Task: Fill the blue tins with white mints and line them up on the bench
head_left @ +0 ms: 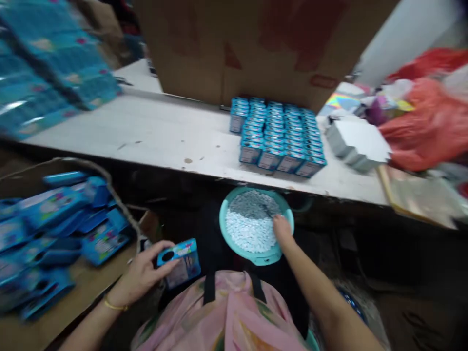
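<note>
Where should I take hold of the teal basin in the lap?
Probably the raised rim of the teal basin on its left side, coming from above: the rim stands proud of the small white pieces, while the right hand occupies the opposite edge.

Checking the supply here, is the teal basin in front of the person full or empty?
Nearly full: the teal basin holds a heap of small white and grey pieces, with the right hand touching them.
</note>
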A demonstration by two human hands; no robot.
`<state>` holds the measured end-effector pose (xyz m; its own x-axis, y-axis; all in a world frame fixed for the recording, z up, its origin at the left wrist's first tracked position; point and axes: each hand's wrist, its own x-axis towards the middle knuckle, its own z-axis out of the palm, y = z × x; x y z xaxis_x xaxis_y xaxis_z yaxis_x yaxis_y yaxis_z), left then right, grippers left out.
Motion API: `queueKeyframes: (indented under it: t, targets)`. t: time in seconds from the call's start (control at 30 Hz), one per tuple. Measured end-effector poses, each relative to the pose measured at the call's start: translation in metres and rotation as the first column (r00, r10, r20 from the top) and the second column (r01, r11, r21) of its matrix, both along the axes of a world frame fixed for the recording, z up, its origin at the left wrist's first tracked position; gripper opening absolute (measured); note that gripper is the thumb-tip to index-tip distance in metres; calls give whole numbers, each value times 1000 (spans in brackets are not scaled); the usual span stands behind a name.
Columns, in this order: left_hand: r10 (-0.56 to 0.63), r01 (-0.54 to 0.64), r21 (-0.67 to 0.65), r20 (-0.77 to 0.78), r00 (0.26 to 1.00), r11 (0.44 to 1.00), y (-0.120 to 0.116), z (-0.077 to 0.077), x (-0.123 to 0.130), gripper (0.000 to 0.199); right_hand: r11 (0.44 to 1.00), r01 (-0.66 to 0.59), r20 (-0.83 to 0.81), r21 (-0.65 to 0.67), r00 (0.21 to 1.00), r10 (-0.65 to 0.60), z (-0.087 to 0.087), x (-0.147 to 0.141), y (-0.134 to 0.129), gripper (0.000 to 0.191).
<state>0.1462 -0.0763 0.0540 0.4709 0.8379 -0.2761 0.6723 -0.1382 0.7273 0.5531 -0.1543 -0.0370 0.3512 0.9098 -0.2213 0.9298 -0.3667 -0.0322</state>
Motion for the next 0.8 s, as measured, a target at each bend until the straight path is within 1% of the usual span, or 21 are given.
queueKeyframes:
  t: [0.03,0.1,0.13,0.2,0.27,0.37,0.47,0.57,0.63,0.67,0.73,0.77,0.8]
  targets:
    - [-33,35,-51,27,999,998,-3,-11,18,38,1000,20,-12,-4,1000,-20,-4,-9,4,30]
    - [-42,51,-139,72,997,989,-8,-30,44,39,999,46,-34,-4,998,-46,-15,-24,10,27]
    - [-35,50,-172,88,995,984,-10,-36,53,40,999,45,-45,3,998,-45,-21,-30,12,26]
    - [-21,47,-226,117,993,973,-10,-43,64,44,999,20,-67,26,998,-18,-28,-36,13,24]
    - [0,40,-275,146,989,960,-7,-46,68,48,999,-20,-89,46,996,24,-30,-31,10,23]
    - [51,16,-325,197,979,946,2,-45,68,49,996,-69,-133,51,988,75,-30,-14,2,21]
    - [111,-46,-288,214,970,957,11,-42,73,48,995,-81,-186,50,978,89,-39,-7,2,25]
    - [155,-107,-221,212,965,969,16,-36,87,49,996,-66,-264,58,961,79,-56,-23,13,31]
    - [136,-98,-170,230,964,981,18,-31,99,50,996,13,-406,91,914,25,-67,-39,21,34]
    - [117,-85,-141,238,964,986,19,-30,105,51,992,76,-509,104,861,-12,-71,-45,24,35]
    - [92,-72,-87,250,964,994,23,-29,114,51,976,198,-699,91,711,-79,-74,-48,27,33]
    - [87,-72,-68,257,962,995,26,-30,117,51,970,233,-757,72,646,-99,-75,-46,28,31]
    - [85,-73,-54,265,960,996,28,-31,120,51,965,256,-792,53,599,-115,-74,-42,27,30]
